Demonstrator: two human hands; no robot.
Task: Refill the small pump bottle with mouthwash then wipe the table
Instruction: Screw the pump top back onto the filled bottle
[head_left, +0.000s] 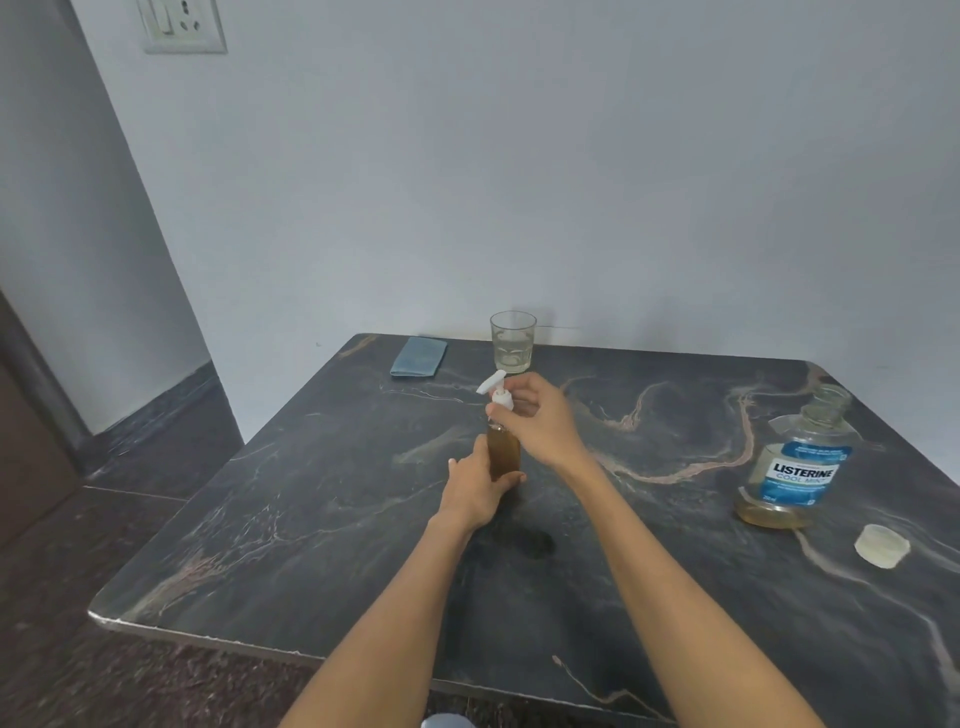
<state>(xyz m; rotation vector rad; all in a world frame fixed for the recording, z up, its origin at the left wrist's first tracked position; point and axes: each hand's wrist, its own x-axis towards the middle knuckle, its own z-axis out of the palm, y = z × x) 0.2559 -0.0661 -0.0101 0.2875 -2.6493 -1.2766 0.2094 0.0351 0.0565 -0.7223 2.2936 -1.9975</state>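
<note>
A blue folded cloth (418, 356) lies at the far left of the dark marble table (311, 519), near the wall. Just right of it stands a clear glass (512, 342) with a little pale liquid in the bottom.

In front of the glass, near the middle of the table, the small pump bottle (503, 452) stands upright, filled with amber liquid. The left hand (475, 493) grips its lower body, fingers curled round it. The right hand (537, 421) is at the top, thumb and fingers pinching the collar of the white pump head (496, 388), whose nozzle points left.

Well apart on the right stands the mouthwash bottle (795, 467), uncapped, with only a shallow layer of amber liquid left. Its blue label reads "LISTERINE COOL MINT"; the smaller print is too fine to read. Just beside it, nearer the front right edge, its pale cap (882, 545) sits open side up.
</note>
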